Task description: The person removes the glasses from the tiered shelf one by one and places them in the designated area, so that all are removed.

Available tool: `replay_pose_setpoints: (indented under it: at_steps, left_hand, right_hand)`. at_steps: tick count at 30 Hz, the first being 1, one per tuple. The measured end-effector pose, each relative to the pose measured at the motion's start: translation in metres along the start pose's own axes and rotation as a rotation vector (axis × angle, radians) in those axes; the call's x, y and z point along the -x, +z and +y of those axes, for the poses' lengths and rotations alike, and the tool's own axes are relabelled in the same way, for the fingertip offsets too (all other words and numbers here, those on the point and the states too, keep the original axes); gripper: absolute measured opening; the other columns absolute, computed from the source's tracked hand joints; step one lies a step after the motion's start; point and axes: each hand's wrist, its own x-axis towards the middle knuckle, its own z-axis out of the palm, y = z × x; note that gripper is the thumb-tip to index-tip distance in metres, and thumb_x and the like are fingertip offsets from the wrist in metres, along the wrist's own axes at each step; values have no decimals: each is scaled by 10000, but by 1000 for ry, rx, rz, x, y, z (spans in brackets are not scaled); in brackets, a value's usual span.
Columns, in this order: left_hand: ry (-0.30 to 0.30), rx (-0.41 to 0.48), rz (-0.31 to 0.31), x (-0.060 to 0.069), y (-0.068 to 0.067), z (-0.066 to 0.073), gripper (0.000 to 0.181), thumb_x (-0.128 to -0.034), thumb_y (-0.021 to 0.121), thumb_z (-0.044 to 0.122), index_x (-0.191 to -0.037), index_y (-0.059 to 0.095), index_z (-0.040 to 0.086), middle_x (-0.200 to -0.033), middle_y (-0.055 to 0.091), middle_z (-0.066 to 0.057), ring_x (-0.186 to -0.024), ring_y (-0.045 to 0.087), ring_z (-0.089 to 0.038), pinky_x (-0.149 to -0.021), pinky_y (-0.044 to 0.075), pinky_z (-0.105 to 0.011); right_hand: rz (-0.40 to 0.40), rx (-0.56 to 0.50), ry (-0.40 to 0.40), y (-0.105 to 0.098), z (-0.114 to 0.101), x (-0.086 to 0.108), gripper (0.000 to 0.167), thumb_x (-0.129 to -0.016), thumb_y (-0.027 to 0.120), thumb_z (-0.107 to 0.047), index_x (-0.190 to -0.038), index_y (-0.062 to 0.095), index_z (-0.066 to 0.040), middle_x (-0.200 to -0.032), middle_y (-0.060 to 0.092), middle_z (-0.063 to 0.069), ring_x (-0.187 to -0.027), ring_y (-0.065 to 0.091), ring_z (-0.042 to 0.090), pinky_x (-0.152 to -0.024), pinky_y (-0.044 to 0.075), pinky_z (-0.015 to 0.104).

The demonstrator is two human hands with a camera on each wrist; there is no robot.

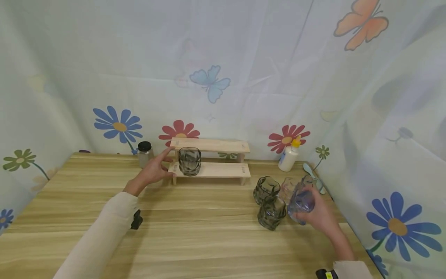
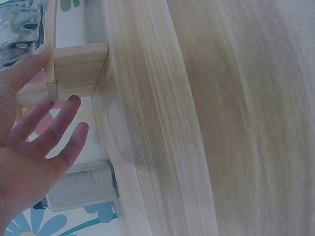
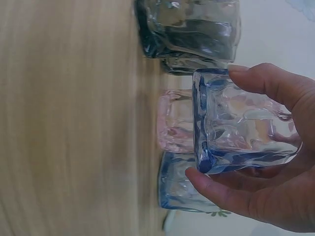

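My right hand [image 1: 318,213] holds a blue-tinted glass [image 3: 246,123] between thumb and fingers, its base off the tabletop in the right wrist view. Behind it stand a second blue glass [image 3: 182,184] and a pink glass [image 3: 174,120]. Two grey glasses [image 1: 266,190] [image 1: 271,213] stand to its left. At the left end of a two-tier wooden shelf [image 1: 223,169], my left hand [image 1: 153,170] has spread, fairly straight fingers, with the thumb touching the lower board's edge. A grey glass [image 1: 189,162] sits on that lower board, beside the left hand.
A black-lidded jar [image 1: 144,154] stands left of the shelf, by the left hand. At the back right are a white bottle with a yellow tip [image 1: 289,155] and a pale blue spoon-like utensil [image 1: 313,177]. Patterned curtains [image 1: 244,58] border the wooden table [image 1: 195,240].
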Motion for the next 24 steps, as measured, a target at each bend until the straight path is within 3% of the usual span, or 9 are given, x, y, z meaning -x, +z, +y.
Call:
replay_pose_setpoints:
  at_steps: [4, 10, 16, 24]
  left_hand:
    - [6, -4, 1, 0, 0, 0, 1010, -844, 804, 126, -1611, 154, 218, -1381, 554, -302, -987, 700, -415, -836, 555, -534]
    - [5, -3, 2, 0, 0, 0, 1009, -845, 803, 125, -1611, 153, 215, -1382, 552, -305, -993, 696, -425, -840, 552, -543]
    - [1, -4, -3, 0, 1, 0, 1009, -850, 801, 132, -1613, 146, 221, -1387, 544, -310, -988, 699, -416, -835, 555, -533]
    - [2, 7, -3, -1, 1, 0, 1009, -848, 800, 118, -1613, 150, 222, -1388, 538, -316, -971, 703, -408, -829, 559, -530]
  right_hand:
    - [-1, -5, 20, 8, 4, 3, 894, -641, 907, -98, -1384, 417, -13, -1281, 553, 375, -1104, 589, 526, -866, 503, 601]
    - [-26, 3, 73, 16, 7, 4, 938, -635, 894, -95, -1412, 377, -10, -1236, 567, 407, -1076, 599, 543, -865, 504, 605]
    - [-28, 18, 80, 25, 12, 2, 965, -629, 919, -114, -1416, 370, -12, -1306, 534, 414, -1144, 562, 571, -924, 466, 637]
    - [-22, 2, 87, 31, 15, 1, 962, -620, 933, -114, -1399, 373, -39, -1219, 593, 391, -1082, 608, 509, -894, 481, 608]
